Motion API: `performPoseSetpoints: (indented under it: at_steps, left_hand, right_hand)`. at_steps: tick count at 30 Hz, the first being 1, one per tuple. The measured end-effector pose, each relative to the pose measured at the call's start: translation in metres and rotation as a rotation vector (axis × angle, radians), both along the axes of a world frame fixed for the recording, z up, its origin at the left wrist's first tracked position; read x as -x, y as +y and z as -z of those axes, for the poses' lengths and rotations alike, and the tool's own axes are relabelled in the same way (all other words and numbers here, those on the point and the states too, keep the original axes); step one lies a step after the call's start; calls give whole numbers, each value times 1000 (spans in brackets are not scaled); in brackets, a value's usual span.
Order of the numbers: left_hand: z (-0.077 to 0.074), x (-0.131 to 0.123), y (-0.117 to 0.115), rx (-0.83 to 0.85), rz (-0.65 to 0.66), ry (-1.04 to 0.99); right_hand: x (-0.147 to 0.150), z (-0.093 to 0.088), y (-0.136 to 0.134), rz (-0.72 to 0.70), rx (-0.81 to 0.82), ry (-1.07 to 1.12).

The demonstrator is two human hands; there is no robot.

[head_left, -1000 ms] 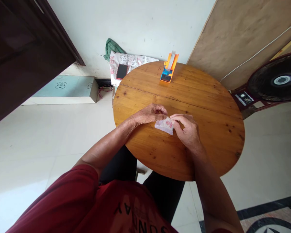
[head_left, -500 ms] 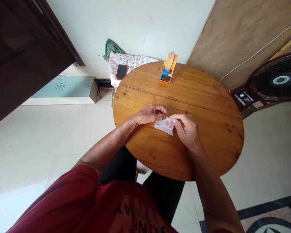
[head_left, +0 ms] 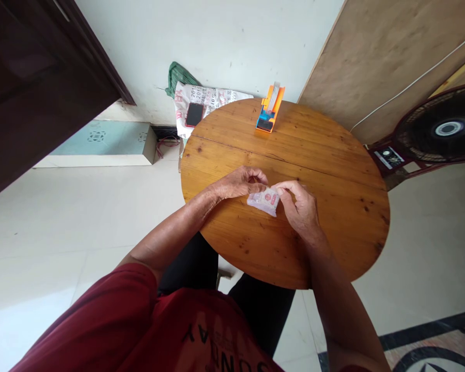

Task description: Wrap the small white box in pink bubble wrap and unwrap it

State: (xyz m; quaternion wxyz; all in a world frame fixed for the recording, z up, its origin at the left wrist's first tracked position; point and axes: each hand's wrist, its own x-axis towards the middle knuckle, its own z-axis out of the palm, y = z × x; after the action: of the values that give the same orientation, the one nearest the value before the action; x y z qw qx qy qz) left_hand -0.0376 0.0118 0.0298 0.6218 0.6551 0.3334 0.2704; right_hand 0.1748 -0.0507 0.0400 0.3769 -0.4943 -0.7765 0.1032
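A small whitish plastic packet with red print lies low over the round wooden table. My left hand pinches its upper left edge between thumb and fingers. At the upper right corner, my right hand grips the same packet with thumb and forefinger. The two sets of fingertips are close together along the top edge. Whether that edge is open or sealed is too small to make out.
An orange and blue tape dispenser stands at the table's far edge. Beyond the far left rim, a dark phone rests on a printed white sack. A fan stands at the right, and a dark door fills the upper left.
My right hand's fingertips have shifted very slightly to the right along the packet's edge. The left hand stays in place, and both still hold the packet.
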Motion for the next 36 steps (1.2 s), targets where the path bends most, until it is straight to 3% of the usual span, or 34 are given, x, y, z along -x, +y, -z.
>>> performPoseSetpoints:
  at_steps: [14,19,26,36]
  left_hand:
    - [-2,-2,-3,-21,-50,37]
    - [1,-3,-2,-151,-113,111]
    - [0,0,-1,-271,-64,217]
    - [-3,-1,-3,-269,-46,206]
  right_hand:
    - [0,1,0,-3,50,40]
    - [0,0,-1,10,58,48]
    - [-1,1,0,18,54,54]
    - [-1,1,-1,14,70,78]
